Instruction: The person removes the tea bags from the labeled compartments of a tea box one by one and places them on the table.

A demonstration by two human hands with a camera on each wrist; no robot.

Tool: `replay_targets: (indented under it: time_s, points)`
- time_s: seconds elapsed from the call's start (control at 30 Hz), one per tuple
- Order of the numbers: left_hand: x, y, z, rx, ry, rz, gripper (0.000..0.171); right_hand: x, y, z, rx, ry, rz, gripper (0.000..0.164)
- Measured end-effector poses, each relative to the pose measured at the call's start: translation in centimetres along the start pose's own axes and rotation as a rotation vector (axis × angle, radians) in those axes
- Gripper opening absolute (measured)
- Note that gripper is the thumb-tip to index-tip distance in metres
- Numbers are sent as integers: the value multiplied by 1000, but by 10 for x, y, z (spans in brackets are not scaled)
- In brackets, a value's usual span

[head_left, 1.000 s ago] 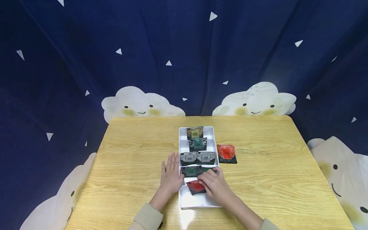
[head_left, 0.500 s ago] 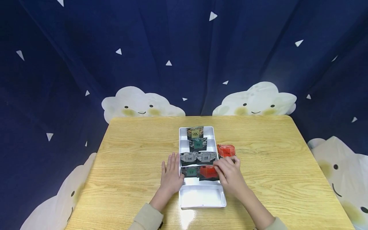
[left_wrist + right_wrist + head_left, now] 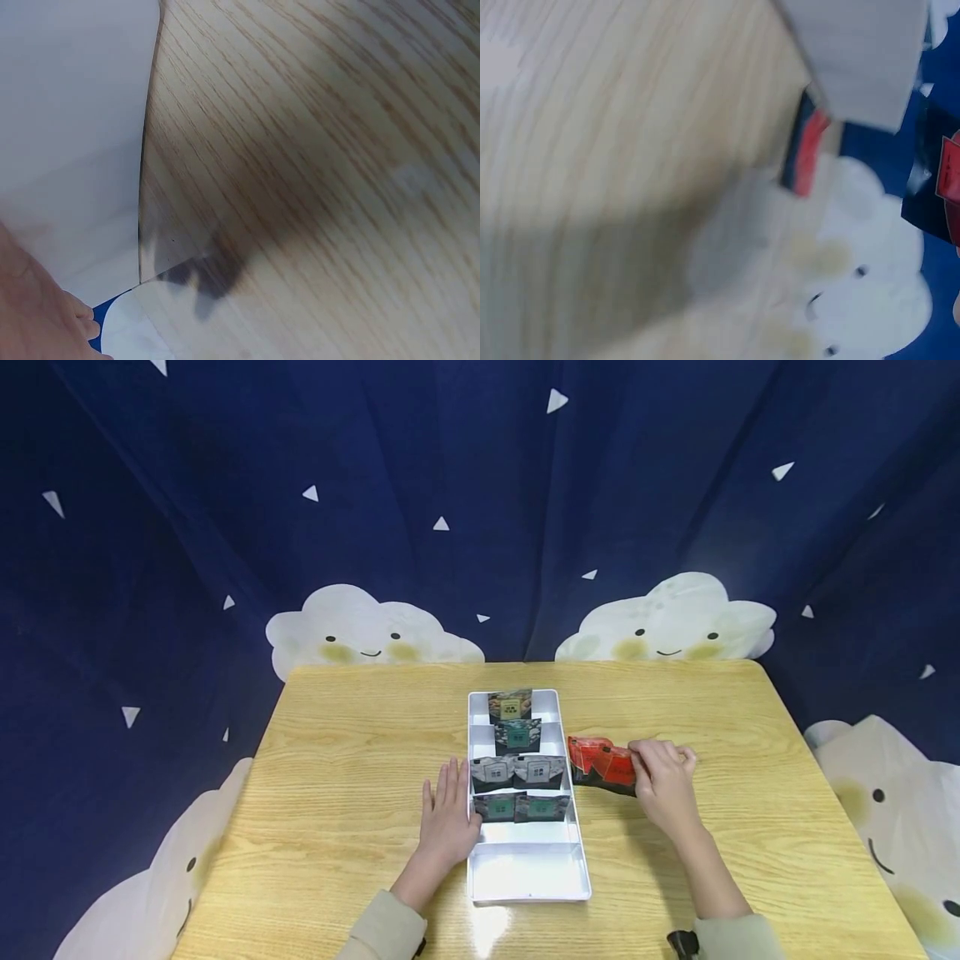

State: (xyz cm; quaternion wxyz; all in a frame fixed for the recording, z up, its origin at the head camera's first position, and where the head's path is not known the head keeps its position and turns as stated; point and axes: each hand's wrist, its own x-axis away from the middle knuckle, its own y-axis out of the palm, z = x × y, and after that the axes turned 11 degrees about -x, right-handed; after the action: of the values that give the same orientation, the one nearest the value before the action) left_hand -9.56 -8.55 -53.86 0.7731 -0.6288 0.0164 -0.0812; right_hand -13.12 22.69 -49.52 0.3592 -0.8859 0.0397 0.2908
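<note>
My right hand (image 3: 665, 783) pinches a red-and-black packet (image 3: 618, 768) by its right edge, to the right of the white divided tray (image 3: 529, 875). In the head view it overlaps a second red packet (image 3: 585, 748) lying on the table. The right wrist view shows the held packet (image 3: 949, 171) at the right edge and the lying packet (image 3: 805, 150) beside the tray wall (image 3: 862, 64). My left hand (image 3: 447, 823), fingers straight, rests along the tray's left side; part of it shows at the lower left of the left wrist view.
Several packets stand in the tray's compartments: a yellow-labelled one (image 3: 510, 706) at the back, a green-labelled one (image 3: 517, 737), two grey ones (image 3: 538, 772) and two dark green ones (image 3: 541, 808). Wooden tabletop (image 3: 360, 735) surrounds the tray. A blue cloud-patterned curtain (image 3: 480, 485) hangs behind.
My right hand has lifted the red packet from the tray's near part and carried it right and away, over to the red packet on the table. The left hand has stayed put.
</note>
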Motion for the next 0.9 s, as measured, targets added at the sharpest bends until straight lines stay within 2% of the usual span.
replay_targets:
  time_s: [0.23,0.43,0.7,0.8,0.9]
  points:
    - [-1,-1,1,7,-2,0,76,9,-3,43,63,128,-15,13]
    - [0,-1,1,-3,-11,-12,76,9,-3,71,108,192,-85,14]
    - [-1,0,1,6,-9,-17,76,2,0,100,197,279,-250,17]
    - [-1,1,0,-3,-9,-16,76,0,5,108,252,305,-277,18]
    - [-2,0,0,-3,-8,-14,75,-1,13,114,284,339,-265,19]
